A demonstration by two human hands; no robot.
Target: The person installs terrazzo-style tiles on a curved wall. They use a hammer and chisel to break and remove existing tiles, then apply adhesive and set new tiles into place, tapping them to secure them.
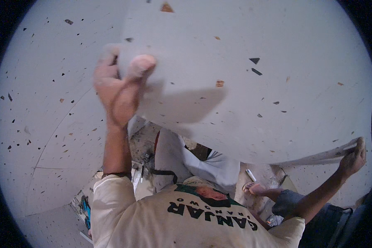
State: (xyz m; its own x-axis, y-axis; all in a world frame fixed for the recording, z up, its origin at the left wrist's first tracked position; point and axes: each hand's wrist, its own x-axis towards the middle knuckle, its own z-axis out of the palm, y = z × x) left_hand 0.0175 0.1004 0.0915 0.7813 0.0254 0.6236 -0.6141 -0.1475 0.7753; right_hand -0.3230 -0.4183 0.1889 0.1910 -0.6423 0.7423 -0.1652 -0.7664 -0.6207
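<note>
A large pale slab [244,120] with black and brown flecks, like a terrazzo-look tile, stands tilted in front of me. My left hand [122,89] grips its left edge, with the thumb over the face and the other fingers bent at the side; motion slightly blurs them. Low on the far right, my right hand [354,159] is closed around the slab's lower corner. The hand casts a shadow across the slab's face. The slab's lower edge hangs over my lap, and its back is mostly hidden.
Similar flecked wall tiles [58,124] with thin joints cover the left side. At lower right another person's sandalled foot [254,188] and denim shorts [286,201] show near a white stick-like object [251,175]. A blue-handled tool [86,211] lies among debris at lower left.
</note>
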